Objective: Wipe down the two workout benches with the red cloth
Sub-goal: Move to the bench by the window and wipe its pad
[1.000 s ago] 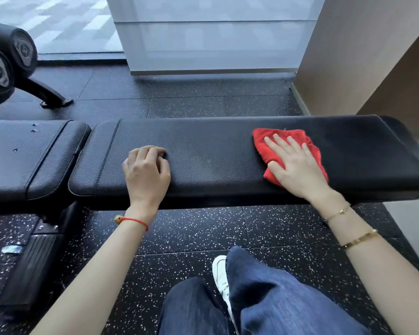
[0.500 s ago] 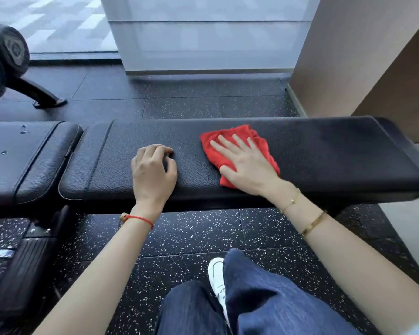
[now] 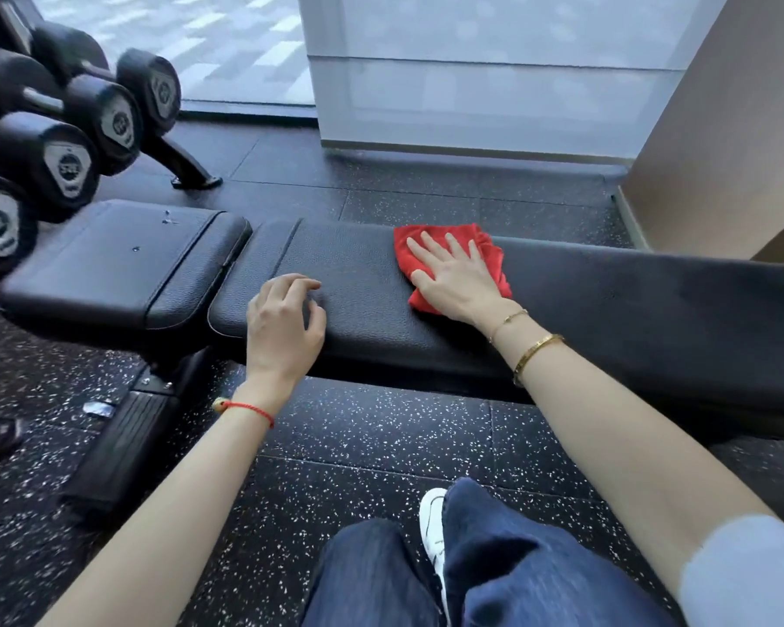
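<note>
Right hand: the right hand (image 3: pixel 460 276) is lying flat on the red cloth (image 3: pixel 449 260), fingers straight and spread, palm pressing down; it is gripping nothing.
Red cloth: the cloth is sitting crumpled on the long back pad (image 3: pixel 607 305) of the bench, toward the pad's far edge and left of its middle; its edges are showing around the fingers and beside the wrist.
Left hand: the left hand (image 3: pixel 286 323) is resting on the same pad near its left end, fingers curled under with the tips touching the leather; it is holding nothing.
Spacing: the two hands are lying near each other on the pad, not touching, with a bare strip of leather between them.
Bench: the seat pad (image 3: pixel 109 264) is sitting just left of the back pad, a narrow gap between them; a few small specks are showing on its top.
Wrists: a red cord bracelet (image 3: pixel 245 407) is circling the left wrist; two gold bracelets (image 3: pixel 535 350) are circling the right.
Surroundings: black dumbbells (image 3: pixel 64 142) are sitting on a rack at upper left, partly overlapping the seat pad in view; speckled rubber floor (image 3: pixel 381 445) is lying beneath.
Lower frame: blue jeans (image 3: pixel 494 558) and a white shoe (image 3: pixel 433 513) are showing at the bottom.
</note>
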Demonstrator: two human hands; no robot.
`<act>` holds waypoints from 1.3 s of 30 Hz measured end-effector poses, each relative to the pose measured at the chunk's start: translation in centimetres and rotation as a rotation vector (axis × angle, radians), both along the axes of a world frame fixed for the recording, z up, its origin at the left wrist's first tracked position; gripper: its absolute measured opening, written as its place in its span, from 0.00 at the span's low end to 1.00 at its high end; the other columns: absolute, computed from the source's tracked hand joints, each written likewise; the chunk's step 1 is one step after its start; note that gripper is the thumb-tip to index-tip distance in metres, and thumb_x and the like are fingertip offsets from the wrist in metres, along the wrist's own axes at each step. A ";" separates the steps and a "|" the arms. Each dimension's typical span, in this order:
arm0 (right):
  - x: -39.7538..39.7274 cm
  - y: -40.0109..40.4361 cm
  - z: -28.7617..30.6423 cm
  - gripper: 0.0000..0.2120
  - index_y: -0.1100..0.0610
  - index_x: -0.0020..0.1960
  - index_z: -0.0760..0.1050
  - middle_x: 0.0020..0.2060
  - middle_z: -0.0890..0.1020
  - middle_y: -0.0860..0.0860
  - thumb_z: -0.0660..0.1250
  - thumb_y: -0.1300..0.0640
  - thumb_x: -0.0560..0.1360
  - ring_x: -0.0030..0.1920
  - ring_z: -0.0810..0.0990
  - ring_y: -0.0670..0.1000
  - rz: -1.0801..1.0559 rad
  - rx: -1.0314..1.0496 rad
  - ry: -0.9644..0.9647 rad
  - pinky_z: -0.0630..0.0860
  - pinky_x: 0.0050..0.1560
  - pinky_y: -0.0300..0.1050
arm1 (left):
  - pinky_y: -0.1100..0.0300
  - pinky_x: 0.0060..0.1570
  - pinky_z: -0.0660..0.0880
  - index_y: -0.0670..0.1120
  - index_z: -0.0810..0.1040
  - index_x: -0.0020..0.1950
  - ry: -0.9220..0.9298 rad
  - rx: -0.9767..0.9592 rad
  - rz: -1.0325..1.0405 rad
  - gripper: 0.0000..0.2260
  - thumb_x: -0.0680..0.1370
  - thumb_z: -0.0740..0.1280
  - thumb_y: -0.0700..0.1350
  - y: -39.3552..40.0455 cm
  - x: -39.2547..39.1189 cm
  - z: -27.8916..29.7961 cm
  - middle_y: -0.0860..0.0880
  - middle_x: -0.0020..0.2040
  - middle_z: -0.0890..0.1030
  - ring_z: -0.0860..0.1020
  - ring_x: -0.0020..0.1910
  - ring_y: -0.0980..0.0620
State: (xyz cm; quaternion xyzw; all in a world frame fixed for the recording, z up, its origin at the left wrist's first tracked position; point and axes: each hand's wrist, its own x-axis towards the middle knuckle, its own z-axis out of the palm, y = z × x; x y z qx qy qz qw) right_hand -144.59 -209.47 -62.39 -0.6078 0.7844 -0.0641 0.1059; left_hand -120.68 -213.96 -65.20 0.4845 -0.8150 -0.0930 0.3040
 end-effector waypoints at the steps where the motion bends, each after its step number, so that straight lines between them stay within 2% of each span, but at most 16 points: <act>1: 1.3 0.2 -0.1 0.27 0.42 0.79 0.49 0.79 0.50 0.44 0.47 0.44 0.81 0.79 0.45 0.53 0.053 -0.010 0.001 0.37 0.77 0.55 | 0.48 0.64 0.67 0.45 0.80 0.60 -0.009 0.002 0.001 0.12 0.77 0.66 0.41 0.0 0.3 0.0 0.46 0.61 0.79 0.74 0.64 0.44; 5: 3.6 3.0 -0.8 0.27 0.41 0.78 0.51 0.79 0.53 0.43 0.51 0.45 0.81 0.79 0.47 0.52 0.242 -0.088 0.018 0.38 0.77 0.54 | 0.47 0.65 0.66 0.44 0.79 0.62 -0.048 -0.006 -0.007 0.14 0.77 0.67 0.43 -0.1 0.9 -0.1 0.44 0.62 0.77 0.73 0.66 0.43; 10: 2.6 5.2 -1.0 0.27 0.41 0.78 0.51 0.78 0.53 0.42 0.52 0.45 0.80 0.79 0.47 0.50 0.164 -0.116 0.019 0.40 0.77 0.53 | 0.45 0.69 0.64 0.42 0.77 0.63 -0.103 0.005 -0.016 0.14 0.79 0.65 0.45 -0.2 0.9 -0.4 0.41 0.63 0.75 0.71 0.65 0.40; 15: 3.0 5.1 -1.1 0.32 0.39 0.78 0.50 0.79 0.52 0.42 0.57 0.38 0.77 0.79 0.47 0.51 0.135 -0.099 0.056 0.40 0.77 0.54 | 0.44 0.72 0.60 0.42 0.75 0.65 -0.095 0.020 -0.026 0.15 0.80 0.62 0.45 -0.3 1.0 -1.0 0.40 0.65 0.72 0.69 0.67 0.39; 23: 3.2 3.9 -1.1 0.27 0.39 0.78 0.52 0.78 0.52 0.41 0.53 0.46 0.80 0.79 0.47 0.51 0.079 -0.078 0.007 0.39 0.77 0.53 | 0.46 0.72 0.58 0.44 0.74 0.66 -0.117 0.027 -0.029 0.15 0.81 0.60 0.47 -0.3 0.7 -1.1 0.42 0.66 0.71 0.68 0.68 0.40; 28: 4.7 -1.4 -0.4 0.26 0.41 0.78 0.52 0.79 0.52 0.42 0.51 0.46 0.81 0.79 0.46 0.51 0.076 -0.053 -0.045 0.37 0.77 0.55 | 0.48 0.72 0.60 0.45 0.76 0.64 -0.077 0.024 -0.060 0.14 0.80 0.63 0.47 -0.7 1.2 -1.1 0.43 0.65 0.74 0.69 0.67 0.42; 34: 9.3 -8.8 0.1 0.24 0.43 0.78 0.56 0.78 0.54 0.43 0.50 0.49 0.82 0.79 0.47 0.51 0.265 -0.075 -0.105 0.38 0.77 0.56 | 0.52 0.68 0.67 0.45 0.79 0.62 -0.040 0.017 -0.089 0.13 0.79 0.66 0.48 -1.9 2.5 -0.6 0.47 0.63 0.77 0.72 0.64 0.44; 37: 11.0 -10.4 0.2 0.23 0.45 0.77 0.59 0.78 0.57 0.43 0.52 0.51 0.82 0.79 0.48 0.50 0.407 -0.111 -0.143 0.39 0.77 0.55 | 0.50 0.63 0.70 0.46 0.80 0.60 0.045 0.022 0.046 0.11 0.79 0.66 0.47 -3.1 4.4 0.4 0.48 0.61 0.77 0.73 0.62 0.46; 39: 11.3 -10.5 0.1 0.23 0.45 0.76 0.61 0.77 0.59 0.42 0.53 0.52 0.81 0.79 0.49 0.49 0.519 -0.134 -0.153 0.40 0.77 0.54 | 0.50 0.62 0.69 0.47 0.80 0.59 0.019 -0.003 0.134 0.11 0.79 0.66 0.46 -4.2 6.2 1.6 0.49 0.60 0.77 0.73 0.62 0.47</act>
